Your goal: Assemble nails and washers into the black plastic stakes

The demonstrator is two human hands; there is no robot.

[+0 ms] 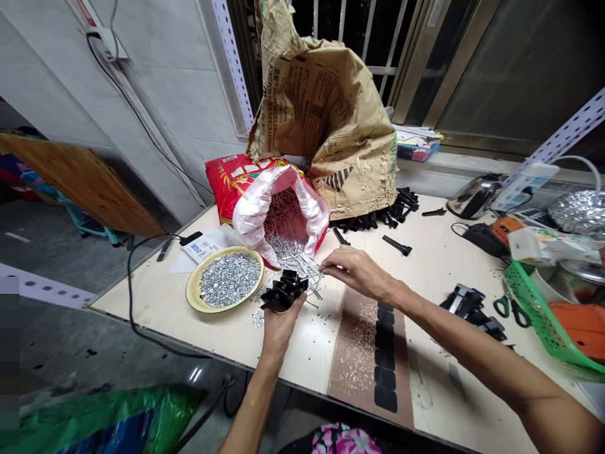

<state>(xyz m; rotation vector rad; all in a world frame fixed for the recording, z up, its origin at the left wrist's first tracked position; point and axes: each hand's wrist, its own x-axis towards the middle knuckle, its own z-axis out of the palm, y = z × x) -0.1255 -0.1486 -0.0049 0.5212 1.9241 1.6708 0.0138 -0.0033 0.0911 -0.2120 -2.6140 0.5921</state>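
My left hand [283, 318] is closed around a bunch of black plastic parts [285, 290], held just above the table's front part. My right hand [354, 268] is in a pinch at the edge of a pile of long silver pins [297, 257]; whether a pin is between its fingertips is too small to tell. The pins spill out of the mouth of a red and white sack [246, 202], which lies open towards me. To the left of my left hand stands a yellow bowl [191, 293] full of small silver metal pieces.
Behind the sack, a large brown paper bag [359, 164] leans over a heap of black parts [401, 205]. A brown board [350, 359] carries a row of black pads [385, 358]. Scissors [513, 309] and a green basket [534, 321] lie at right.
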